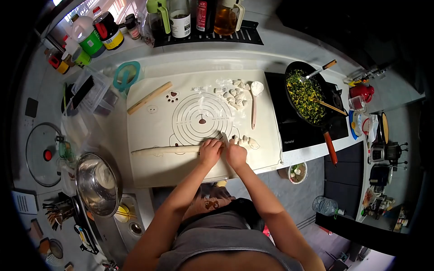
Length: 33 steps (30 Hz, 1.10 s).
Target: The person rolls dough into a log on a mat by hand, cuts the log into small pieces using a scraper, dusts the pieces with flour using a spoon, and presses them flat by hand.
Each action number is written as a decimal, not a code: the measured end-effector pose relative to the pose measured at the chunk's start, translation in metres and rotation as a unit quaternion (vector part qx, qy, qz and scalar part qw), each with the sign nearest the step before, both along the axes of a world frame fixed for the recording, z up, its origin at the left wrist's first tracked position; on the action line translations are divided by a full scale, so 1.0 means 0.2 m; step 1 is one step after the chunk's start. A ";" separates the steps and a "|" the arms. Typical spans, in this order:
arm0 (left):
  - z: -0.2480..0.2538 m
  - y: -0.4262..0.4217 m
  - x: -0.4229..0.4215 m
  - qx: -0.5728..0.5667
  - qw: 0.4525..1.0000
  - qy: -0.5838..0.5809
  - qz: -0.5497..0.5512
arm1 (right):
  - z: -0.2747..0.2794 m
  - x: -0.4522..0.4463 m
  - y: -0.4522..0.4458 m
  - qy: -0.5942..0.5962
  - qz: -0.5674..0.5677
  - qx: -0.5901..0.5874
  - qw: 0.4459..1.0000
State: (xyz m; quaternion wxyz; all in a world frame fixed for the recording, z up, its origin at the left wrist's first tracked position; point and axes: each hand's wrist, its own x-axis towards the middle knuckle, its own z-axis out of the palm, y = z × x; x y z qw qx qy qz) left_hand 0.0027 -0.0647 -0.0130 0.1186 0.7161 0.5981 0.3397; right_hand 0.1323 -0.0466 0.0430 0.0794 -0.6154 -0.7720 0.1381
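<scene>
A long dough rope (165, 150) lies across the white pastry mat (158, 174). My left hand (210, 152) is closed over its right end. Beside it, my right hand (236, 155) grips a knife whose blade (225, 138) points away from me at the rope's end; the handle is hidden in my fist. Cut dough pieces (246, 142) sit just right of the blade. Farther up the mat is a pile of floury dough pieces (236, 95), with a flour-filled spoon (256, 89) to its right. A wooden rolling pin (149, 98) rests at the upper left.
Right of the mat, a black cooktop (289, 128) carries a wok (326, 118) of chopped green and yellow filling, its handle (330, 148) jutting toward me. A steel bowl (116, 192) stands at the left by the sink. Bottles (181, 22) line the back rack.
</scene>
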 end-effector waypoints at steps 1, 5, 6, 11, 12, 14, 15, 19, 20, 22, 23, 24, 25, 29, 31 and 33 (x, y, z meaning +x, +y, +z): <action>-0.01 0.00 0.00 0.003 1.000 0.012 0.001 | 0.00 -0.02 0.01 0.000 -0.006 -0.007 1.000; 0.04 -0.02 -0.02 0.033 0.999 0.016 -0.007 | 0.01 -0.03 0.03 0.003 -0.032 -0.031 0.999; 0.04 -0.02 -0.03 0.022 1.000 0.017 -0.004 | -0.01 -0.01 0.03 0.024 -0.043 -0.022 0.999; 0.01 0.04 -0.10 0.020 1.000 0.017 0.017 | 0.07 0.07 0.05 0.056 -0.068 -0.011 0.996; 0.01 0.06 -0.11 0.019 1.000 0.018 0.017 | 0.11 0.05 0.04 0.058 -0.065 -0.010 0.996; 0.02 0.08 -0.11 0.017 0.999 0.012 0.025 | 0.11 0.01 0.04 0.046 -0.023 -0.002 0.999; 0.02 0.08 -0.11 0.013 1.000 0.011 0.026 | 0.10 -0.02 0.05 0.040 -0.002 0.002 0.999; 0.01 0.10 -0.12 0.007 0.999 0.027 0.042 | 0.08 -0.10 0.08 -0.014 0.024 -0.003 1.000; 0.00 0.10 -0.12 0.001 0.999 0.026 0.041 | 0.07 -0.11 0.09 -0.024 0.033 -0.014 0.999; 0.01 0.09 -0.12 -0.012 0.999 0.025 0.037 | 0.05 -0.13 0.11 -0.044 0.049 -0.040 0.997; 0.01 0.09 -0.12 -0.004 0.999 0.029 0.039 | 0.04 -0.13 0.13 -0.046 0.045 -0.054 0.996; 0.01 0.09 -0.12 0.003 0.999 0.033 0.041 | 0.03 -0.14 0.13 -0.049 0.040 -0.067 0.996; 0.01 0.09 -0.12 0.011 0.998 0.037 0.041 | 0.02 -0.15 0.14 -0.051 0.034 -0.080 0.995; 0.04 0.02 -0.17 0.033 0.999 0.013 0.029 | 0.00 -0.12 0.11 -0.020 -0.016 -0.054 0.998; 0.05 -0.02 -0.21 -0.002 1.000 -0.011 0.026 | -0.01 -0.07 0.12 0.013 -0.030 -0.026 0.999; 0.04 -0.03 -0.22 -0.005 1.000 -0.009 0.017 | 0.04 -0.07 0.08 0.038 -0.033 -0.013 0.999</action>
